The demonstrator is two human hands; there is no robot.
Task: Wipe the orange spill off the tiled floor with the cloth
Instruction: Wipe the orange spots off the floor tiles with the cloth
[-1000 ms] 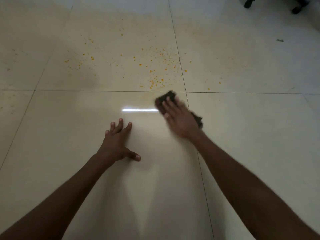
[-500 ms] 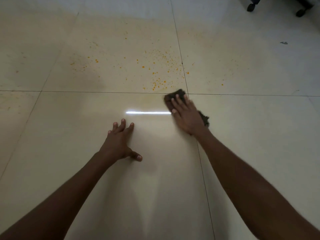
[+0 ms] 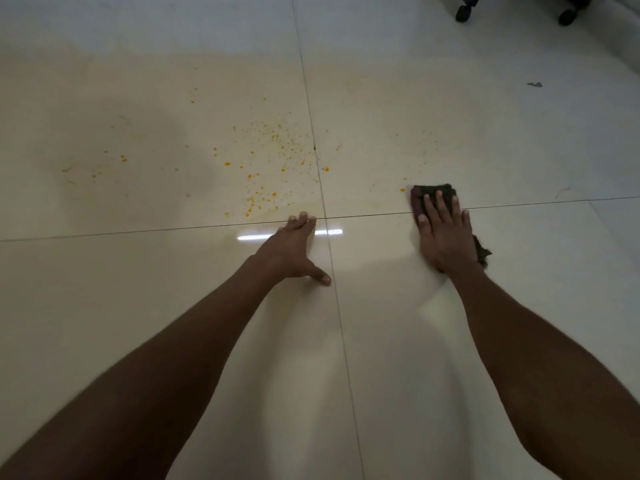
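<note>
Orange specks of the spill (image 3: 273, 157) are scattered over the far tiles, densest just left of the vertical grout line, with a few single drops further left and one drop beside the cloth. The dark cloth (image 3: 434, 191) lies flat on the floor across the horizontal grout line. My right hand (image 3: 445, 233) presses on it with straight fingers, and cloth edges show past the fingertips and beside the wrist. My left hand (image 3: 292, 249) rests flat on the floor, fingers spread, fingertips at the grout line just below the spill.
Cream glossy floor tiles (image 3: 156, 323) with dark grout lines and a bright light reflection (image 3: 334, 232). Two black chair castors (image 3: 464, 12) stand at the top right. A small dark scrap (image 3: 535, 84) lies on the floor at the right.
The view has shifted left. My right hand has slid the cloth to the right, across the vertical grout line onto the right-hand tiles. My left hand has moved forward to the grout line.
</note>
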